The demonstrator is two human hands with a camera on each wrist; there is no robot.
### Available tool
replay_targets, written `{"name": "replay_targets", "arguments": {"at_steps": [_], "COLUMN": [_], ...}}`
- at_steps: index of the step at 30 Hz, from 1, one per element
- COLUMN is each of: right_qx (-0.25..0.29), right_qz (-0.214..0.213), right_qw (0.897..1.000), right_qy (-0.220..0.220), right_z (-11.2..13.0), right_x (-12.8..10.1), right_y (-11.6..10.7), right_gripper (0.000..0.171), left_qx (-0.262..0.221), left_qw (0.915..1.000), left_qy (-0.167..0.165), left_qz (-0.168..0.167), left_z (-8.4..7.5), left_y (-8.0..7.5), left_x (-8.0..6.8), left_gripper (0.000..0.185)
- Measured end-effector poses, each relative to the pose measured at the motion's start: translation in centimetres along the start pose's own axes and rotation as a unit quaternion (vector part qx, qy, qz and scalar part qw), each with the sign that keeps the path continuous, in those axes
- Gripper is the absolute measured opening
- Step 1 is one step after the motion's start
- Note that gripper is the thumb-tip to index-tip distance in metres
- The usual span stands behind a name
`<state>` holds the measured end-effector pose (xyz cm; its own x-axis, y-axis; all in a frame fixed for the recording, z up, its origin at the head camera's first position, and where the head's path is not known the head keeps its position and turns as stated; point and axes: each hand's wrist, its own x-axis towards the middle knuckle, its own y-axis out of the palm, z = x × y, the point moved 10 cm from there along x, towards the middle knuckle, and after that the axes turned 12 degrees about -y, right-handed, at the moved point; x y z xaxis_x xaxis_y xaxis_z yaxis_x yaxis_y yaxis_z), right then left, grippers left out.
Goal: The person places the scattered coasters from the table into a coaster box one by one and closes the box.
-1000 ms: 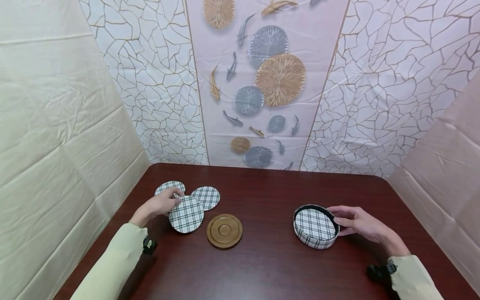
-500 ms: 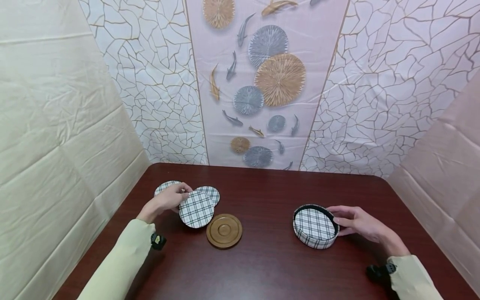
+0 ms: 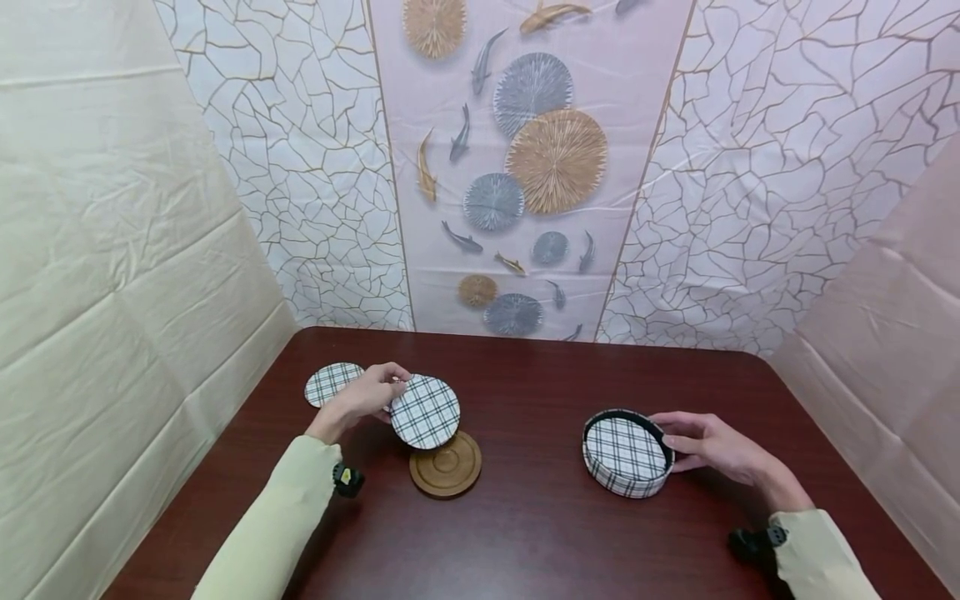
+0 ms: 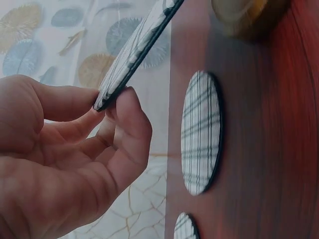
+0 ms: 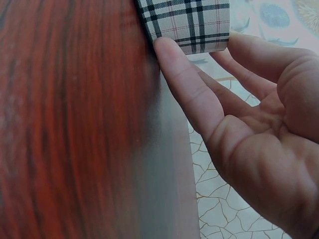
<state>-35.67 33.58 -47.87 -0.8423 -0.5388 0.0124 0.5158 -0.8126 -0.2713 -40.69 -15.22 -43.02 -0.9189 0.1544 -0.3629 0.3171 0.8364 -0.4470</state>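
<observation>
My left hand (image 3: 367, 392) pinches a round plaid coaster (image 3: 426, 412) by its edge between thumb and fingers. The coaster is tilted above the table and partly covers a round wooden disc (image 3: 444, 477) with ringed grooves. At the far left lies one plaid coaster (image 3: 330, 383). The left wrist view has two coasters flat on the table, a nearer one (image 4: 200, 134) and one cut off by the frame (image 4: 185, 228). On the right, my right hand (image 3: 716, 446) grips the rim and side of a round plaid holder (image 3: 628, 482), which has a plaid surface inside.
The dark red-brown table (image 3: 525, 533) has its back edge against a patterned cloth wall (image 3: 517, 208). Pale cloth hangs at both sides. A dark wrist camera (image 3: 347, 479) sits below the left hand.
My left hand has carried the coaster to the right, from beside the wooden disc to partly over it in the head view. My right hand and the holder have stayed in place.
</observation>
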Motion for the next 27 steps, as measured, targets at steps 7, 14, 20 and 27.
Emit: {"name": "replay_targets", "arguments": {"at_steps": [7,14,20,27], "right_qx": [0.000,-0.005,-0.010,-0.011], "right_qz": [-0.003,-0.006,-0.010,-0.010], "right_qw": [1.000,1.000,1.000,1.000], "right_qy": [0.004,0.012,0.014,0.011], "right_z": [-0.2,-0.3,-0.4,-0.3], "right_x": [0.0,0.1,0.1,0.0], "right_y": [0.0,0.1,-0.1,-0.2], "right_gripper": [0.053,0.054,0.054,0.055], "left_qx": [-0.040,-0.073,-0.123,-0.167], "left_qw": [0.9989,0.9965,0.9907,0.9833], "left_qy": [-0.004,0.003,0.011,0.018], "left_qz": [0.023,0.040,0.057,0.069], "left_z": [-0.8,-2.1,-3.2,-5.0], "left_y": [2.5,4.7,6.5,8.9], "left_x": [0.7,1.2,1.9,2.4], "left_gripper": [0.024,0.025,0.025,0.023]}}
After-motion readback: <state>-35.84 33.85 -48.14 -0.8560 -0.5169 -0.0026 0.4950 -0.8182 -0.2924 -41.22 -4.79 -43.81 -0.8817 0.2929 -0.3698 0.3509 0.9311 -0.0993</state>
